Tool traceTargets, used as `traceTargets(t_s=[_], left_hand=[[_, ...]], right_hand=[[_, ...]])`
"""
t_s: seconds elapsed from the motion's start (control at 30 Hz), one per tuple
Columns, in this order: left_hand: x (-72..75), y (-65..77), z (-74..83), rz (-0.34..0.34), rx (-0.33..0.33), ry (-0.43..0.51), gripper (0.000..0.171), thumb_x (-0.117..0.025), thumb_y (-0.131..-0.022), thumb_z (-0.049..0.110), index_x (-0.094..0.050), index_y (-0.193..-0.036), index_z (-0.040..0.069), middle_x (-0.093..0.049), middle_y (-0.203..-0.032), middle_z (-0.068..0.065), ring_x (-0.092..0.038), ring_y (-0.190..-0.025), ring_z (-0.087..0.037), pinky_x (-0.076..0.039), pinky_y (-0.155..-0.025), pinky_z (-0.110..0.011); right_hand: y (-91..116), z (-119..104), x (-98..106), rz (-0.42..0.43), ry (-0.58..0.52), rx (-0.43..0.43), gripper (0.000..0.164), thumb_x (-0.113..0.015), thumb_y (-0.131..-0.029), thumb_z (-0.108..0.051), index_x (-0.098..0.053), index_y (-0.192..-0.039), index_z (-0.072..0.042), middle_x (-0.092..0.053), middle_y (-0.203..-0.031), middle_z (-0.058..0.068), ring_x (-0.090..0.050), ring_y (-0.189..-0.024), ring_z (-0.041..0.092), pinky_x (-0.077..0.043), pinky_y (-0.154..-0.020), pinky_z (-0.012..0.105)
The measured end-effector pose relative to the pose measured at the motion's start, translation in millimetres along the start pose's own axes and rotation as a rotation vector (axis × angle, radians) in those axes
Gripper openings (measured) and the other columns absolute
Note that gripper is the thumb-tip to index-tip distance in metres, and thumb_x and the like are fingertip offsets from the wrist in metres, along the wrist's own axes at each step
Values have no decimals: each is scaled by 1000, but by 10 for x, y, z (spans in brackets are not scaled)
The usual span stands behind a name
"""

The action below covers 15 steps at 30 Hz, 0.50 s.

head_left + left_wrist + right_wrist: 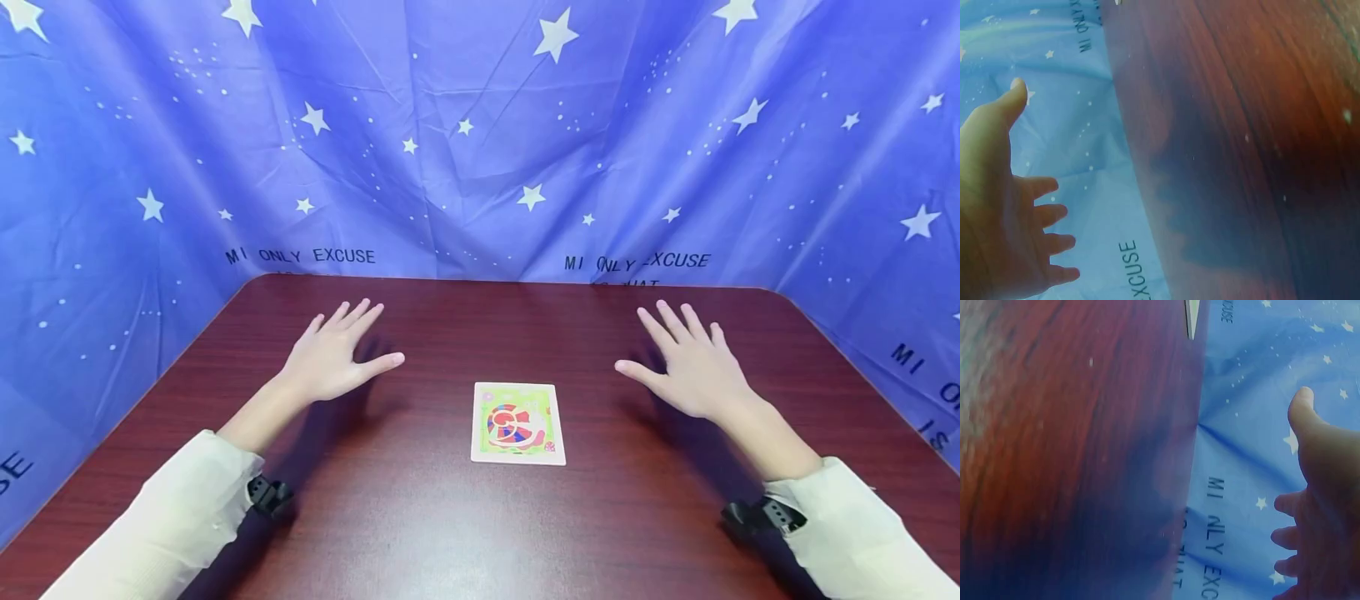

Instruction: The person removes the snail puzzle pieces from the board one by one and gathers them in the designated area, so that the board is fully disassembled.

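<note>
A square board (517,424) with a pale border and a colourful snail picture lies flat on the dark red table. To its left my left hand (330,358) is held above the tabletop, fingers spread and thumb pointing inward, holding nothing. My right hand (693,367) mirrors it on the other side, also spread and without anything in it. Both hands are apart from the board. The left wrist view shows the left hand (1004,212) from the palm side, and the right wrist view shows the right hand (1329,500) with thumb and fingers extended.
The wood-grained table (420,525) has rounded far corners. Behind it and along both sides hangs a blue curtain (450,183) with white stars and printed words. Black wrist devices (270,496) sit at the cuffs of the pale sleeves (172,508).
</note>
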<state>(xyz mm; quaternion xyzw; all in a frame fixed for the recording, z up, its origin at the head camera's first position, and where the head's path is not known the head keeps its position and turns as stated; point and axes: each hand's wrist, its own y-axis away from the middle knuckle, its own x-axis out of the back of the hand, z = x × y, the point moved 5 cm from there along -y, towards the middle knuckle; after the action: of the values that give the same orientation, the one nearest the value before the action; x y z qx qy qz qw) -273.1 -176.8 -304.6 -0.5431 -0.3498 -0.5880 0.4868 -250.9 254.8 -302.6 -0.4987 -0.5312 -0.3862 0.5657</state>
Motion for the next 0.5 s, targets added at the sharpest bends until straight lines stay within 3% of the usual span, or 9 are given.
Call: traceTargets(t_s=[0.3, 0.5], left_hand=[[-42, 32, 209, 119, -128, 13, 76, -59, -85, 57, -44, -143, 9, -52, -143, -13, -52, -130, -34, -40, -105, -53], [-151, 19, 292, 134, -190, 22, 67, -62, -87, 48, -49, -139, 8, -61, -134, -12, -61, -119, -31, -45, -99, -50]], right_hand=[[-25, -251, -9, -7, -77, 70, 86, -51, -89, -63, -29, -150, -8, -24, -156, 26, -19, -143, 49, -21, -113, 64], [-10, -407, -109, -80, -169, 79, 81, -47, -91, -62, -32, -149, -8, -28, -156, 22, -22, -145, 43, -27, -112, 62]])
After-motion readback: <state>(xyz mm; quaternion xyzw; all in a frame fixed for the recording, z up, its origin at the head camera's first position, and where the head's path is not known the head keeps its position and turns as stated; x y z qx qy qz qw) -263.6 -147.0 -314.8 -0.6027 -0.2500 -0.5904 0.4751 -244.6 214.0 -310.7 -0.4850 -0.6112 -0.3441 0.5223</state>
